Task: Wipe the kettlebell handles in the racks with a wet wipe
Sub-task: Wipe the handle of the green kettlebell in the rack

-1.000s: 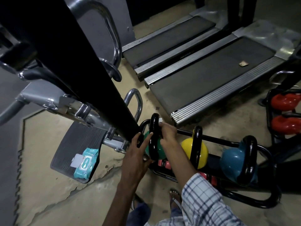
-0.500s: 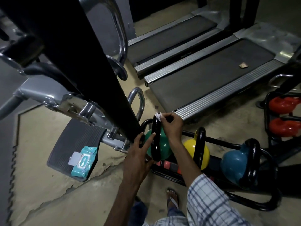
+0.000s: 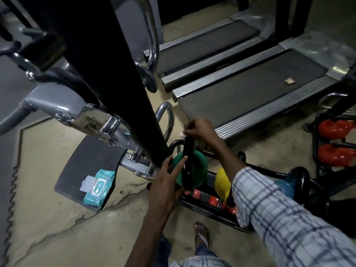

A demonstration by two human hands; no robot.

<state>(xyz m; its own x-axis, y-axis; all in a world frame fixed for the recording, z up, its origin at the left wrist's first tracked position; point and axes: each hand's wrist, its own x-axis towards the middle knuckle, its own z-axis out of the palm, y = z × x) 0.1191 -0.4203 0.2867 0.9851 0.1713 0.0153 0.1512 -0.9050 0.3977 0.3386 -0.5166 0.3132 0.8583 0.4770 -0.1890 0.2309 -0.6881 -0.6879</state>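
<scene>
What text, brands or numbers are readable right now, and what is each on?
Far treadmill's side rail: pale brand lettering, too blurred to read.
Wet wipe pack: printed label, too small to read.
Green kettlebell: no number visible.
Nothing here reads clearly.

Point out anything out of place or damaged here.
The wet-wipe pack lies on a machine's ribbed footplate; a small scrap sits on the near treadmill belt; the floor is cracked beside that footplate.
</scene>
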